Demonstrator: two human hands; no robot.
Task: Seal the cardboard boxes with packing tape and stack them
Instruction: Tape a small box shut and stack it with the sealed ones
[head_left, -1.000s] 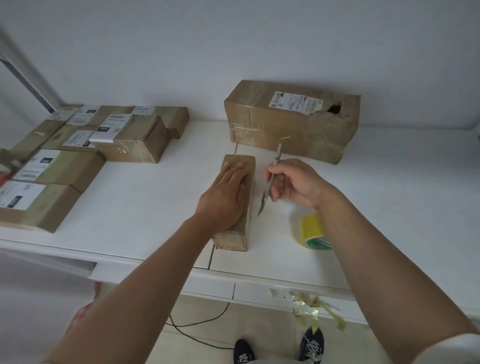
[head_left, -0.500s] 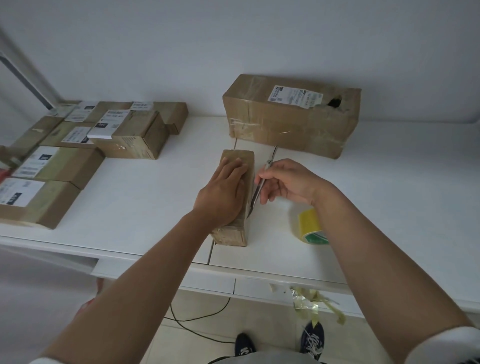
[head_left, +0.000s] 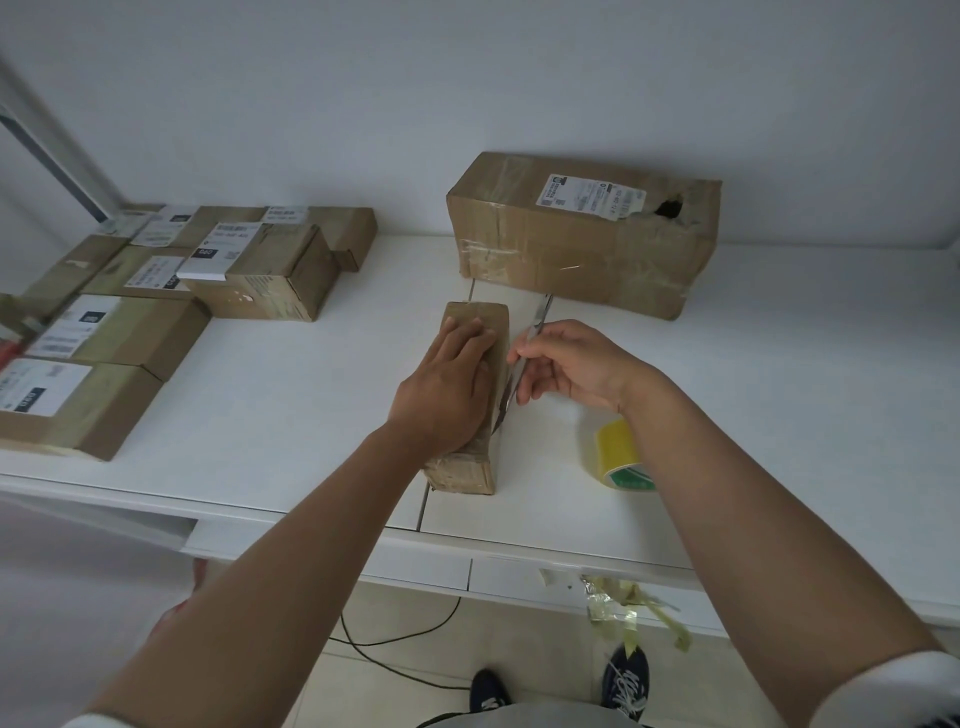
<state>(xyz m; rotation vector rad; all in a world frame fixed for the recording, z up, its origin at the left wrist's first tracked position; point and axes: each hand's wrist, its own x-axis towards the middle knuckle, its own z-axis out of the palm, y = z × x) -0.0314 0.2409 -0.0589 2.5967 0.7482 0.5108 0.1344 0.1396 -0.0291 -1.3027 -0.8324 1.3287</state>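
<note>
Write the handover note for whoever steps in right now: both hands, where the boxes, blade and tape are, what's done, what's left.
Left hand: flat on top of the small box, pressing it to the table.
Right hand: pinching a thin blade, tip at the box's right side.
Tape roll: on the table, right of the box, partly behind the right forearm.
Large box: at the back wall. Labelled boxes: grouped at left.
Done: small box looks taped.
Left: finish the cut, stack it.
</note>
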